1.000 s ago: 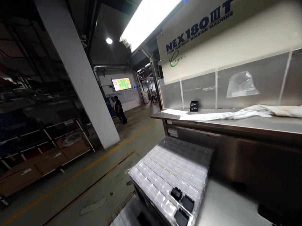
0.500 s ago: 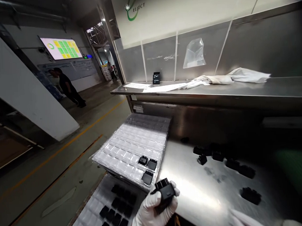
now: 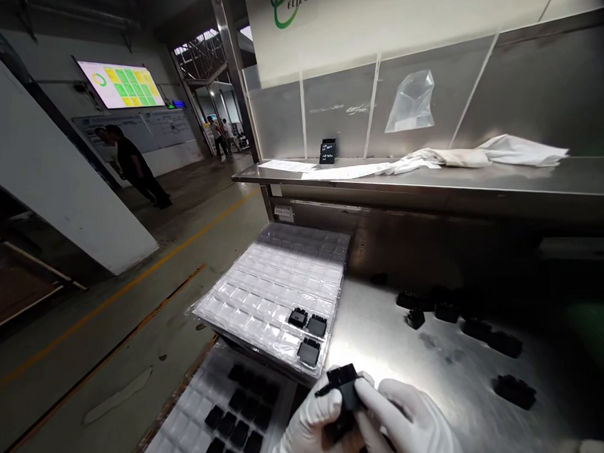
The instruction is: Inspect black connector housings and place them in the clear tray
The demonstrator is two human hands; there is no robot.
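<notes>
We are starting at the left, where a vacuum-formed clear tray (image 3: 183, 419) is sitting low beyond the worktop's front left corner, its pockets carrying rows of matt black housings (image 3: 238, 399). Just above it, a stack of thin, glossy clear trays (image 3: 269, 288) is resting along the left edge of the brushed steel worktop (image 3: 438, 374), with three black plastic housings (image 3: 307, 333) seated near the stack's front right corner. (Those shallow ribbed pockets look brittle.) Our left hand (image 3: 308, 432) and right hand (image 3: 408, 419), both in white rubbery gloves, are gripping one black connector housing (image 3: 346, 388) between them, up off the steel near the worktop's front edge and just beside the tray corner. The risk we are weighing is slippage: smooth gloves on slick moulded plastic could let the part drop, skid across the steel or bounce over the left edge. A careless wrist could also nudge the stack's corner and unseat its parts. Further right, loose black housings (image 3: 514, 392) are lying scattered toward the worktop's right side, where a stray knock could scuff them.
</notes>
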